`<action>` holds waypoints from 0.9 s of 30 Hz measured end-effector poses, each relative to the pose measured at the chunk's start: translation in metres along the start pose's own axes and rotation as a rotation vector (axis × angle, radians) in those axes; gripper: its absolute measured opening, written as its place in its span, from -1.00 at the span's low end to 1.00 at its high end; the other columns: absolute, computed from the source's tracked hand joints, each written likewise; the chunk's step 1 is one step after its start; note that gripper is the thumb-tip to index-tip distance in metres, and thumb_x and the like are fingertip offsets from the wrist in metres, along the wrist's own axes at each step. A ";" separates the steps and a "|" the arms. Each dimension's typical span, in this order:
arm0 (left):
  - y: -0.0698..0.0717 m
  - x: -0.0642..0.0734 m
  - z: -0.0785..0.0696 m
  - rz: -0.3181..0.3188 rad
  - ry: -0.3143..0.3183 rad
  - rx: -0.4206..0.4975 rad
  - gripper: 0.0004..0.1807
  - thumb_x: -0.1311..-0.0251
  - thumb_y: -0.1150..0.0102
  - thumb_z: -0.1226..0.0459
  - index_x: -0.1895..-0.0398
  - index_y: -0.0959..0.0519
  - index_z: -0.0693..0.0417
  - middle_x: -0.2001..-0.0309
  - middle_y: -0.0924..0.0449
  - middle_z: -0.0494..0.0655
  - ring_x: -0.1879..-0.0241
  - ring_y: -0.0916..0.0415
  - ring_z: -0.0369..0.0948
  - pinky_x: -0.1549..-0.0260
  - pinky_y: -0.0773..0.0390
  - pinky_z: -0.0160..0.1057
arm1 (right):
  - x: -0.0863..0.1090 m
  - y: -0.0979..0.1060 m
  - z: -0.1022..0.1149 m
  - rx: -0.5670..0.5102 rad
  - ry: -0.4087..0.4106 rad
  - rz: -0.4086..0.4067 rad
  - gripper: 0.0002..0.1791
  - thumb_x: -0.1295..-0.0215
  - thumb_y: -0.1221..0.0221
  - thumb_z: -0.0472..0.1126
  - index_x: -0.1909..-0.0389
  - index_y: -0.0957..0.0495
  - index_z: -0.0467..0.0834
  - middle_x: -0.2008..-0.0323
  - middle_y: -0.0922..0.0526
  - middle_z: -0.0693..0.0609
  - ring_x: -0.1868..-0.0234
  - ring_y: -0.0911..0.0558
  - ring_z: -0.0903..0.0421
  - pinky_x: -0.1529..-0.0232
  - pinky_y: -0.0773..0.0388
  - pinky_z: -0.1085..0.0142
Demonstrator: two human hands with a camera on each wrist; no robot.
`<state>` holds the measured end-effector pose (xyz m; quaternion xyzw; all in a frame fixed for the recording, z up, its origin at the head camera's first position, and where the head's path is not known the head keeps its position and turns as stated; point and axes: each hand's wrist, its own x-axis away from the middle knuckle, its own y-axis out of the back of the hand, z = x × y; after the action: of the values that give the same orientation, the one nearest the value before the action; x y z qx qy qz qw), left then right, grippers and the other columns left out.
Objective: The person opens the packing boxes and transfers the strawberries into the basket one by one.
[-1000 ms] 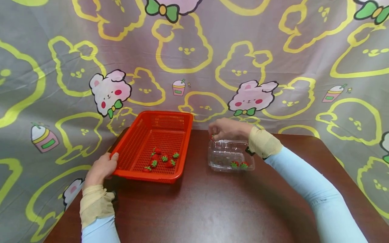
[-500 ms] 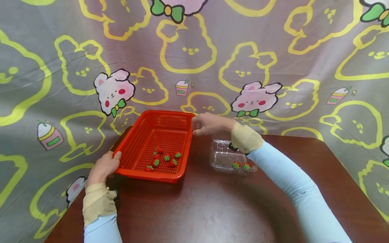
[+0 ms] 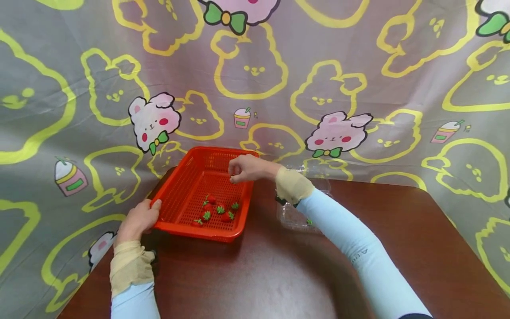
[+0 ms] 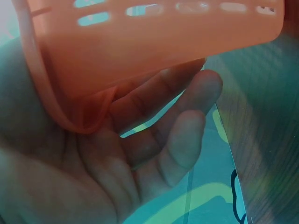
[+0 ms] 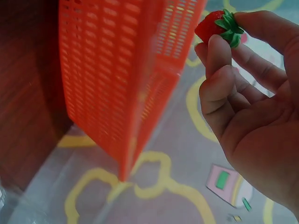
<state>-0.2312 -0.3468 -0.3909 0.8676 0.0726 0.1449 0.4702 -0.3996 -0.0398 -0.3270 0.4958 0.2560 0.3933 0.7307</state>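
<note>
An orange-red perforated plastic basket [image 3: 175,228] stands tilted at the left of the table. My left hand [image 3: 139,219] grips its near-left corner; in the left wrist view the fingers [image 4: 154,102] lie underneath, against its outside. Over the basket's right side is my right hand [image 3: 253,168]. Its thumb and fingertips pinch a red strawberry [image 5: 212,28] by the leafy end, as the right wrist view shows. Several strawberries [image 3: 209,208] lie in the basket's near right part.
Right of the basket sits a clear plastic box [image 3: 291,217], partly hidden by my right arm; a strawberry's green leaves [image 3: 309,221] show in it. The brown table [image 3: 255,274] meets a patterned curtain [image 3: 275,106] behind.
My right hand has moved left with the strawberry, from above the clear box, past the basket's rim, to over the basket. My left hand stays on the basket's corner.
</note>
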 end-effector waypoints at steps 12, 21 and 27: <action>-0.001 -0.003 0.002 -0.002 0.005 -0.017 -0.49 -0.51 0.36 -0.02 0.04 -0.32 0.30 0.26 -0.46 0.24 0.44 -0.53 -0.02 0.48 -0.51 -0.16 | -0.029 -0.038 0.000 -0.022 -0.008 0.026 -0.86 -0.30 -0.25 -0.08 0.21 -0.58 -0.04 0.32 -0.63 0.06 0.39 -0.53 0.18 0.34 -0.44 0.38; -0.005 -0.001 0.003 -0.007 -0.004 -0.001 -0.47 -0.50 0.36 -0.02 0.00 -0.33 0.32 0.23 -0.48 0.27 0.43 -0.55 -0.02 0.51 -0.55 -0.17 | -0.049 -0.063 0.001 0.094 -0.040 0.105 -0.88 -0.31 -0.24 -0.13 0.20 -0.58 -0.06 0.40 -0.56 0.09 0.43 -0.44 0.18 0.36 -0.39 0.40; -0.003 -0.003 0.003 -0.014 -0.013 0.009 -0.47 -0.51 0.37 -0.01 -0.04 -0.32 0.33 0.21 -0.47 0.29 0.40 -0.55 0.00 0.50 -0.56 -0.17 | -0.058 -0.075 0.001 0.200 0.006 0.106 -0.87 -0.28 -0.24 -0.14 0.21 -0.59 -0.08 0.34 -0.59 0.10 0.38 -0.48 0.15 0.29 -0.44 0.38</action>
<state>-0.2327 -0.3480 -0.3954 0.8700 0.0763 0.1355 0.4679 -0.4074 -0.1033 -0.3971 0.5781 0.2696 0.4050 0.6550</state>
